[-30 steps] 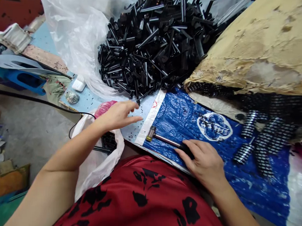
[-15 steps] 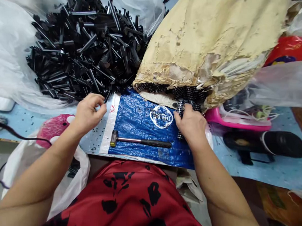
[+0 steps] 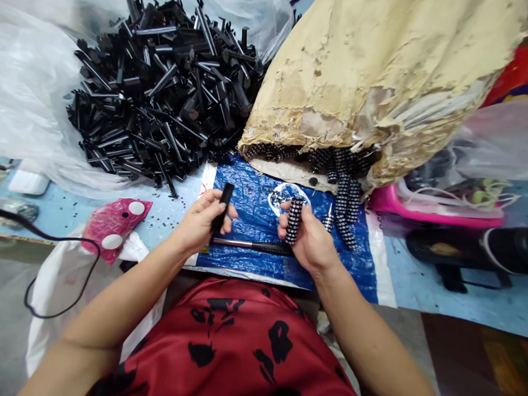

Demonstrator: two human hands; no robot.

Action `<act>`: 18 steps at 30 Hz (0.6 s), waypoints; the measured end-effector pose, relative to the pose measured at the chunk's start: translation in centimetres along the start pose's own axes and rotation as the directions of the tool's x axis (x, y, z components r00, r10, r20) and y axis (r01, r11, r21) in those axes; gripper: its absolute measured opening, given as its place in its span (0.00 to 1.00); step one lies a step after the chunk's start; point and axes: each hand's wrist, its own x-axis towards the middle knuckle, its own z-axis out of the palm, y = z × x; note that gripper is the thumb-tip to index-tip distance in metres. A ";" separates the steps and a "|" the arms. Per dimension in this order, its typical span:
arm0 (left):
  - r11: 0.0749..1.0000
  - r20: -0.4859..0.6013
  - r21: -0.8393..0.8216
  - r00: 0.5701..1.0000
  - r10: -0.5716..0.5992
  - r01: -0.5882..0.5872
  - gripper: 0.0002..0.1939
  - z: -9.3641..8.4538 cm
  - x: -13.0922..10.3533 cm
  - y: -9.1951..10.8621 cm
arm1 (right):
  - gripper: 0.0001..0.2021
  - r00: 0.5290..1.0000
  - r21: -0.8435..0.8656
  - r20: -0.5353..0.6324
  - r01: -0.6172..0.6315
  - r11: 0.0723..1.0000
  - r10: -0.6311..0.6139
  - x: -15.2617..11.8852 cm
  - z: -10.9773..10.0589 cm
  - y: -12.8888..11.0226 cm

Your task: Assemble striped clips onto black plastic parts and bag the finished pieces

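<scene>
My left hand grips a flat black plastic piece, held upright over the blue woven sheet. Across from it, my right hand is closed around a short black cylinder with rows of white marks. The two pieces are apart. Beneath the hands lies a hammer, its head mostly hidden by my left hand and its dark handle reaching toward my right. More dotted cylinders spill from the mouth of a torn yellowish sack.
A big heap of black plastic pieces sits at the back left beside clear plastic bags. On the right are a pink tray and a black cylindrical object. A pink pouch and a white bag are front left.
My left hand came away from the heap with a black plastic piece. My right hand left the sack mouth holding a dotted cylinder, and both moved inward. More cylinders now lie on the sheet.
</scene>
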 end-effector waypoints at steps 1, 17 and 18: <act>1.000 0.032 0.010 0.999 -0.021 0.020 0.16 0.4 -0.2 -0.1 | 0.28 1.000 0.024 0.012 -0.024 0.999 0.024 0.2 0.8 0.0; 0.945 0.037 0.326 0.999 -0.008 -0.005 0.20 1.4 -1.0 -2.0 | 0.16 0.932 -0.496 0.336 0.296 0.817 -0.134 -0.7 2.7 0.2; 0.949 0.021 0.317 1.000 -0.013 0.006 0.21 1.2 -1.2 -2.2 | 0.15 0.956 -0.410 0.277 0.212 0.887 -0.101 -0.5 2.4 0.3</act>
